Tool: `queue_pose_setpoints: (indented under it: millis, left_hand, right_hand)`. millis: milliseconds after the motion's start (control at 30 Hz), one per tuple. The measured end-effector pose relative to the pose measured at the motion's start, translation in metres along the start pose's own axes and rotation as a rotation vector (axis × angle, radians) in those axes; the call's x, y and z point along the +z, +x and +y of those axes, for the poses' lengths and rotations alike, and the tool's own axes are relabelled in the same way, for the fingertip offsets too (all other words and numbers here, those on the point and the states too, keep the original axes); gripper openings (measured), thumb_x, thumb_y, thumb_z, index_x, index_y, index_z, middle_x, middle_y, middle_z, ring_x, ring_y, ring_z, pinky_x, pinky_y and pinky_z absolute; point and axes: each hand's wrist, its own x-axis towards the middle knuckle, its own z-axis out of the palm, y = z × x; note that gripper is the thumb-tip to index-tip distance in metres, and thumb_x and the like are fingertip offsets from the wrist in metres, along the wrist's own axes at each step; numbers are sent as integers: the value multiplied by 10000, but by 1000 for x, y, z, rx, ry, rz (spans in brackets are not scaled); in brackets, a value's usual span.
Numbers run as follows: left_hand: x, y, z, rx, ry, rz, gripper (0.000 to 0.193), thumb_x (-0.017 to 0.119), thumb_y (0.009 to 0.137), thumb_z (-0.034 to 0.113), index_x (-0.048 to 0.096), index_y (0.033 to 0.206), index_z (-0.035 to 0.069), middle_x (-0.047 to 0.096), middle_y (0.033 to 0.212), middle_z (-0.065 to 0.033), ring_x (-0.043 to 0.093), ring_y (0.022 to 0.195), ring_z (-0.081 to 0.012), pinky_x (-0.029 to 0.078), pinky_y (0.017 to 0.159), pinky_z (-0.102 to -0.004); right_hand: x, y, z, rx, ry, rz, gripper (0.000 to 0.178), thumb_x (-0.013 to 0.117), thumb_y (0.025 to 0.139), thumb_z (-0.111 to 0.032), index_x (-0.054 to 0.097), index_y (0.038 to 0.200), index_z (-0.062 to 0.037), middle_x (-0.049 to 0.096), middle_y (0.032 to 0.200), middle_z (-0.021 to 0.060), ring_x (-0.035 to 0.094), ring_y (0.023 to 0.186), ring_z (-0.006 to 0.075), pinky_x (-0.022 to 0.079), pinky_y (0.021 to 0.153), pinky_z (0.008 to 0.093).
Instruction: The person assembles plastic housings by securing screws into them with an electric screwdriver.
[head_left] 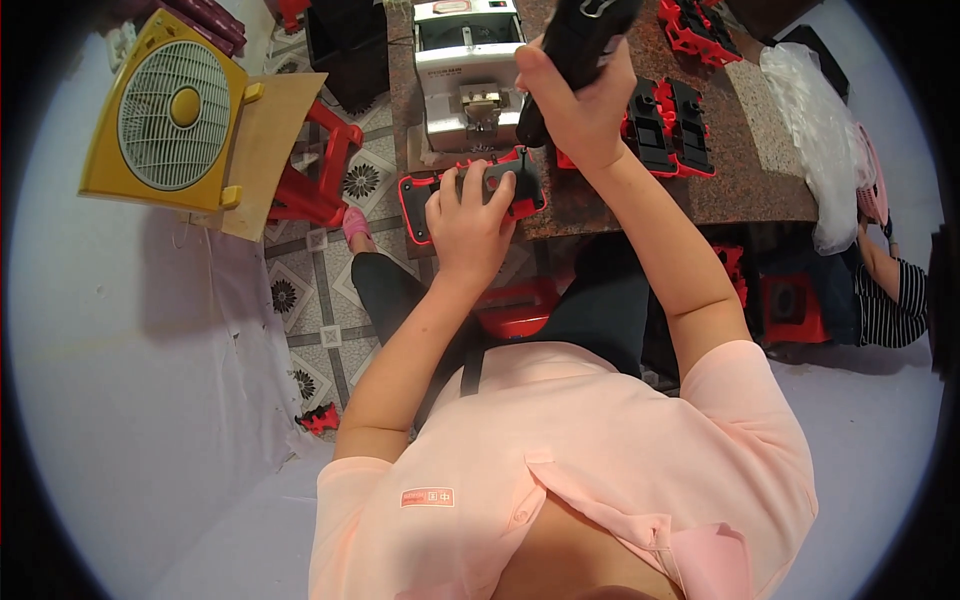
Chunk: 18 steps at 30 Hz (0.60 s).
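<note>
Head view: red-and-black casing [416, 208] is steadied, seemingly against twisting, by spread left hand [468, 228]; power screwdriver [585, 45] is clasped in right hand [590, 115]

A yellow box fan [184, 107] with a round, pale grille is positioned at the left, its feet on a tan board [285, 135]. A red stool [343, 138] is located at the board's right edge, on patterned floor tiles [332, 336]. A dark bin [345, 50] is situated beyond the stool. At the far right, a translucent plastic bag [815, 140] lies near another person's striped sleeve [903, 305].
</note>
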Motion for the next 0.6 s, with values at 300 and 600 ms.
queue_pose_setpoints:
  millis: [300,600]
  left_hand:
    - [-3,-1,-4,19,-4,13,655,858,601,159,640,1216,218,541,1318,-90,494,1228,-368,423,925,-485]
    - [-2,-3,-4,41,-37,14,667,846,620,159,624,1247,205,527,1327,-116,467,1251,-383,407,957,-500]
  right_hand:
    - [2,11,-11,191,-11,-279,464,860,802,-257,578,1099,-37,666,851,32,635,770,64,526,691,239]
    - [42,20,41,-318,-74,9,467,888,779,-278,568,1027,-44,637,777,3,626,663,89,530,617,258]
